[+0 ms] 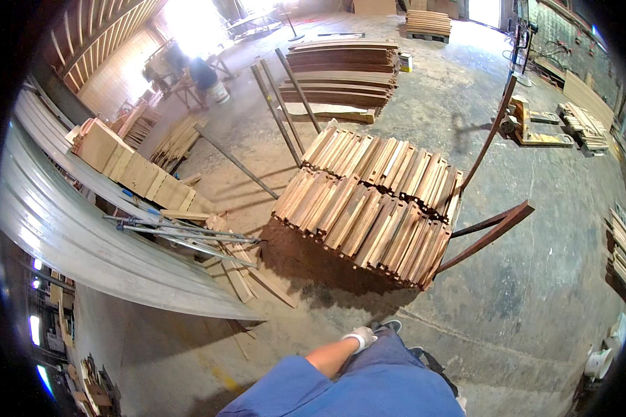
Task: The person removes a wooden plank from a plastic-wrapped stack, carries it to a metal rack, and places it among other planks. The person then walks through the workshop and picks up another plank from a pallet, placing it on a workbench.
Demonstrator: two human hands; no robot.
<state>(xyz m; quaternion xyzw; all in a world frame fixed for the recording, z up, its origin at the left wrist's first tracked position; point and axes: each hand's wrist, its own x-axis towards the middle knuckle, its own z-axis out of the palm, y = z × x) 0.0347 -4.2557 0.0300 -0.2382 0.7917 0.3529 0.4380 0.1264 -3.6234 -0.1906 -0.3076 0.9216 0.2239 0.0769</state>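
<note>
My left hand (363, 338), in a white glove, hangs down by my dark-trousered leg (389, 351). Its fingers are too small and foreshortened to show whether they are apart or closed, and nothing can be made out in them. My right hand does not show. On the floor ahead, nearest my left hand but well apart from it, stands a big stack of short wooden strips (355, 215), set side by side in two rows. Upright metal posts (278, 104) rise at its far left, and a rusty angled bar (490, 233) juts out at its right.
A curved sheet-metal panel (118, 243) runs along my left, with metal rods (181, 233) and loose boards (240, 278) by its edge. Farther off lie long stacked boards (341, 76), a yellow pallet jack (535, 128) and a small pallet of strips (583, 125).
</note>
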